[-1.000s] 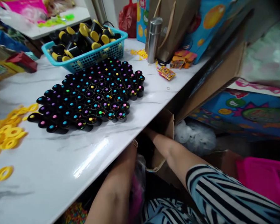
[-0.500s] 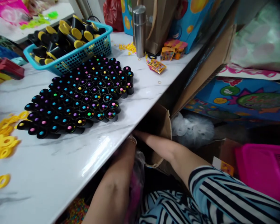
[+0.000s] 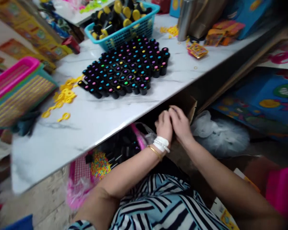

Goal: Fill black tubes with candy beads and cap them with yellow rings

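My left hand (image 3: 164, 125), with bracelets at the wrist, and my right hand (image 3: 180, 123) are side by side just past the table's edge. Fingers curl inward on both, and what they hold, if anything, is hidden. Beneath them opens a cardboard box (image 3: 193, 108) with a dark inside. Closest on the table stand many small black tubes (image 3: 124, 76) in a dense group, with coloured pieces showing in their tops. Under the table edge, a pink basket (image 3: 79, 171) contains small multicoloured beads (image 3: 100, 164) and dark parts.
At the back of the table (image 3: 93, 123) a blue basket (image 3: 124, 35) holds black and yellow pieces. Yellow rings (image 3: 65, 95) lie at left. A steel flask (image 3: 185, 20) and orange packets (image 3: 197, 50) are behind. Clear plastic bags (image 3: 218, 137) lie right of the box.
My hands have come up out of the box and drawn together in view. The camera has swung left, so more of the table's left side and the pink basket shows.
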Available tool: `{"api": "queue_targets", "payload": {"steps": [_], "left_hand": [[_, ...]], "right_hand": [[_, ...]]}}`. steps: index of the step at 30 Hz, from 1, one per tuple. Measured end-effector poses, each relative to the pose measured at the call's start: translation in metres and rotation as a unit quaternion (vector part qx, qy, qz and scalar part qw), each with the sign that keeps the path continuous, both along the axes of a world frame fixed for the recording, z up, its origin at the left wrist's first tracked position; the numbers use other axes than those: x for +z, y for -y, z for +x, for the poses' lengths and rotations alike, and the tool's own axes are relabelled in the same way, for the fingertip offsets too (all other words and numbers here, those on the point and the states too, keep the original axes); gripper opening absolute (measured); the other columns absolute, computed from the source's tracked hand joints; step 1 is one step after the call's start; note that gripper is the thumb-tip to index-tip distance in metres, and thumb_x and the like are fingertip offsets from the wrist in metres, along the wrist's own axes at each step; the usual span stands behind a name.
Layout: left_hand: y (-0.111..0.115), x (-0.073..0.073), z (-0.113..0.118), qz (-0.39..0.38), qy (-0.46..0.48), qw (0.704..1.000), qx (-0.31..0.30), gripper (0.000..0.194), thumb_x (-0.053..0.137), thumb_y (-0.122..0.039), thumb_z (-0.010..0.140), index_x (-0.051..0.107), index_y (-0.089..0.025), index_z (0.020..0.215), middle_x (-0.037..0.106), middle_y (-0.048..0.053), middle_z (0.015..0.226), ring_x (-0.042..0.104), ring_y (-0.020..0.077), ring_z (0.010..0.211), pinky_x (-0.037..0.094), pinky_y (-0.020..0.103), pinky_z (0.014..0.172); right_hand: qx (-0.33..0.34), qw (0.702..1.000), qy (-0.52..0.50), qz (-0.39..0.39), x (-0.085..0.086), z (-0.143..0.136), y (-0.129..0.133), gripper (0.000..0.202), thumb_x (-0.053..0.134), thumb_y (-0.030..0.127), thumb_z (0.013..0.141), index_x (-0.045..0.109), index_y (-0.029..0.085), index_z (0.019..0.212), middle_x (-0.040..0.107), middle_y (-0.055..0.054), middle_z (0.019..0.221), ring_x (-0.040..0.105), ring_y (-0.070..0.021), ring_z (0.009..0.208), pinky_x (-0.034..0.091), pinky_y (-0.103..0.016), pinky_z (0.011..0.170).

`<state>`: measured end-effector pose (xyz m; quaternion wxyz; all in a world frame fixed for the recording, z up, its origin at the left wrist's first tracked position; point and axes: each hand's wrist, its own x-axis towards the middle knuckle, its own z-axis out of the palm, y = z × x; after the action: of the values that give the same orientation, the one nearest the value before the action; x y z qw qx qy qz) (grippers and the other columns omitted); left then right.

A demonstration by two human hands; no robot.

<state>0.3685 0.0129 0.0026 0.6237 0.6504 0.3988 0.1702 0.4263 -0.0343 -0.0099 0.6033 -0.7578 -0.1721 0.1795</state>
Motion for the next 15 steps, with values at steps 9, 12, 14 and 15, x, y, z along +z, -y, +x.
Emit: {"api": "queue_targets", "payload": {"steps": [9, 12, 14, 15], "left_hand": [[0.021, 0.068, -0.173, 0.186, 0.009, 0.981, 0.049, 0.047, 0.028, -0.047, 0.099, 0.047, -0.029, 0.139, 0.046, 0.004, 0.147, 0.034, 0.0215, 0.139, 0.025, 0.043, 0.119], [0.003, 0.057, -0.218, 0.186, -0.069, 0.978, 0.066, 0.049, 0.033, -0.045, 0.098, 0.041, -0.029, 0.145, 0.032, 0.003, 0.158, 0.014, 0.0236, 0.150, 0.015, 0.049, 0.122], [-0.003, 0.056, -0.241, 0.182, -0.096, 0.977, 0.057, 0.054, 0.044, -0.044, 0.096, 0.036, -0.032, 0.148, 0.018, 0.002, 0.164, 0.009, 0.0272, 0.151, 0.020, 0.052, 0.120], [-0.003, 0.057, -0.251, 0.177, -0.102, 0.978, 0.049, 0.057, 0.048, -0.042, 0.094, 0.034, -0.034, 0.148, 0.012, 0.002, 0.165, 0.014, 0.0299, 0.150, 0.028, 0.052, 0.117]], "right_hand": [[0.163, 0.963, 0.150, 0.152, 0.051, -0.138, 0.016, 0.047, 0.047, 0.042, 0.094, 0.047, 0.022, 0.137, 0.056, -0.010, 0.135, 0.055, -0.0238, 0.122, 0.044, -0.043, 0.105], [0.259, 0.933, 0.208, 0.139, 0.027, -0.158, -0.012, 0.043, 0.045, 0.040, 0.095, 0.052, 0.023, 0.134, 0.059, -0.009, 0.133, 0.051, -0.0234, 0.127, 0.039, -0.045, 0.110], [0.315, 0.910, 0.258, 0.087, 0.016, -0.161, -0.025, 0.040, 0.049, 0.040, 0.094, 0.058, 0.024, 0.129, 0.059, -0.008, 0.134, 0.046, -0.0249, 0.133, 0.033, -0.048, 0.114], [0.336, 0.898, 0.278, 0.061, 0.013, -0.161, -0.028, 0.039, 0.053, 0.040, 0.092, 0.061, 0.025, 0.128, 0.057, -0.008, 0.137, 0.042, -0.0261, 0.136, 0.031, -0.049, 0.115]]}}
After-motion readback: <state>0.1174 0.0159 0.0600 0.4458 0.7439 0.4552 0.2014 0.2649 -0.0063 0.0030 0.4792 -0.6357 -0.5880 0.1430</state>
